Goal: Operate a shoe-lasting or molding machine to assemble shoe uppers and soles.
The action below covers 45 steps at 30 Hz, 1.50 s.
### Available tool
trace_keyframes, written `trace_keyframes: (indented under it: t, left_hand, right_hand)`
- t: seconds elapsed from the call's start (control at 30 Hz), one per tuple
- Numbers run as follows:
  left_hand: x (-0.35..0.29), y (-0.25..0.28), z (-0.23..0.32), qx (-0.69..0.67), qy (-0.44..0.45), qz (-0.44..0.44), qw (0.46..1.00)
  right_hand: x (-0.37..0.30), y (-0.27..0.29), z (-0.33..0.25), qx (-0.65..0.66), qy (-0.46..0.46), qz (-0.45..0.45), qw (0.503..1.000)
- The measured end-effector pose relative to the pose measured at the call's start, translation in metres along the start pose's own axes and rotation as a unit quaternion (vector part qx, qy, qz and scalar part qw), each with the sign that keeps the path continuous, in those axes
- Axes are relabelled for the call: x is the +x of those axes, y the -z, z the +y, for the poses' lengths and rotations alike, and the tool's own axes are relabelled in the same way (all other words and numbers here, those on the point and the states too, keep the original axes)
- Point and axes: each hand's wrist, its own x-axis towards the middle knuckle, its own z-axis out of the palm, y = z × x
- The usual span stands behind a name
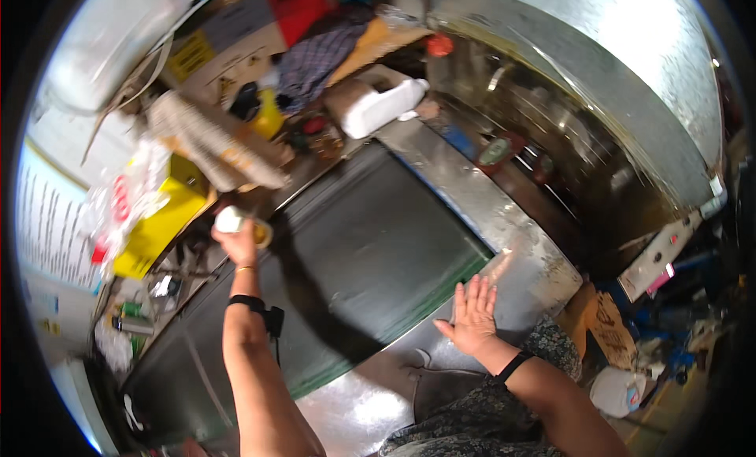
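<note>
Along a dark belt [378, 236], left fingers [249, 230] clamped on white object [229, 218], right fingers [472, 293] apart, red-printed plastic bag [120, 201] nearby

A smooth, rubber-like, faintly glossy finish is shown by the dark belt [394, 240], bordered by the scuffed, shiny metal frame [535, 272]. Bright sheet metal is seen on the curved housing [583, 39], smooth plastic on the white jug [376, 110], crinkled film on the clear bag [116, 209], woven fabric on the checked cloth [315, 59].
</note>
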Motion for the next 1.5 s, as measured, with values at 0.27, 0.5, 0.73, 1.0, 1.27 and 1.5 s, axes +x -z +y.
trace_keyframes:
  t: [0.27, 0.5, 0.73, 1.0, 1.27, 1.5]
  left_hand:
    - [0.064, -0.073, -0.038, 0.056, -0.013, 0.046, 0.997]
    - [0.101, -0.049, -0.056, -0.077, -0.027, -0.143, 0.986]
    - [-0.196, -0.051, 0.037, -0.221, 0.089, -0.356, 0.904]
    - [-0.371, -0.029, 0.166, -0.154, -0.175, -0.551, 0.801]
    - [-0.409, -0.052, 0.185, -0.069, -0.327, -0.617, 0.712]
    - [-0.457, -0.058, 0.18, 0.013, -0.528, -0.424, 0.736]
  right_hand:
    - [0.0, 0.009, 0.002, 0.021, -0.014, -0.017, 1.0]
    - [-0.005, 0.019, -0.01, 0.054, -0.006, -0.019, 0.998]
    - [-0.003, 0.004, 0.012, -0.008, -0.031, -0.041, 0.999]
    - [0.005, 0.034, -0.009, 0.012, -0.04, -0.136, 0.99]
    - [0.007, 0.075, 0.081, 0.229, 0.144, -0.321, 0.908]
    - [0.0, 0.088, 0.249, 0.468, -0.117, -0.005, 0.876]
